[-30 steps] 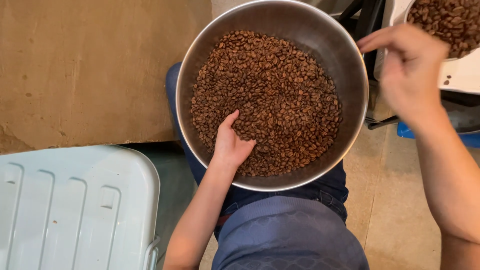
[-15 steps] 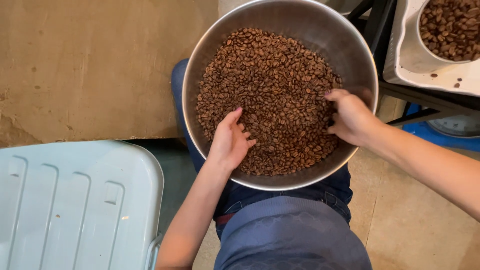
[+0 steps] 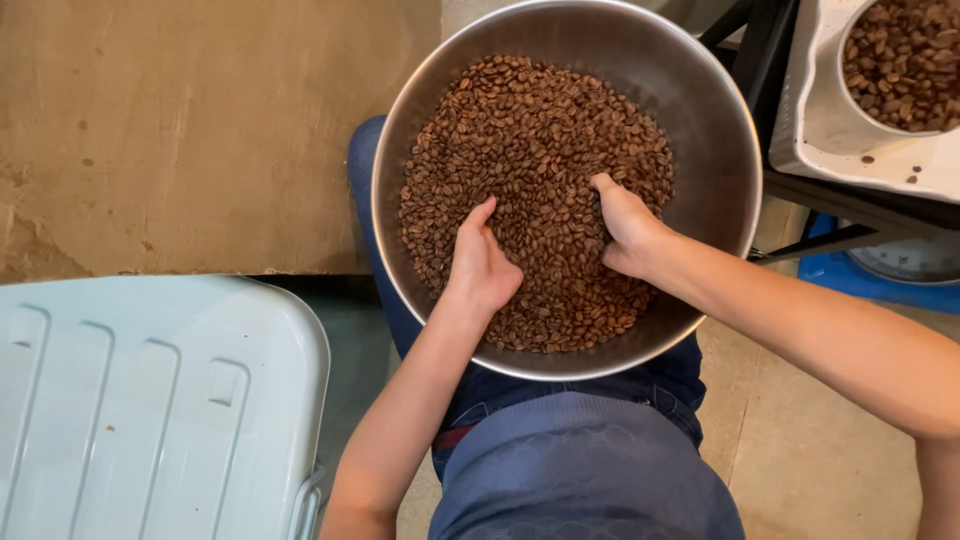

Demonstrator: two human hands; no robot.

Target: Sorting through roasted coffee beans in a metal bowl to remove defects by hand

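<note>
A large steel bowl [image 3: 710, 130] rests on my lap, filled with brown roasted coffee beans [image 3: 530, 130]. My left hand [image 3: 482, 262] lies in the beans at the bowl's near left, fingers dug in. My right hand [image 3: 627, 227] is pushed into the beans right of centre, its fingertips buried. The two hands face each other with a heap of beans between them. Whether either hand grips beans is hidden.
A pale blue plastic lid [image 3: 150, 400] lies at lower left. A white tray [image 3: 820, 120] at upper right holds a white bowl of coffee beans [image 3: 900, 60]. A black frame [image 3: 770, 60] and a blue object [image 3: 860, 275] sit right of the bowl. Tan concrete floor [image 3: 180, 130] is left.
My right hand came down from the white bowl at upper right into the steel bowl, then slid left into the beans. My left hand shifted slightly right and dug in.
</note>
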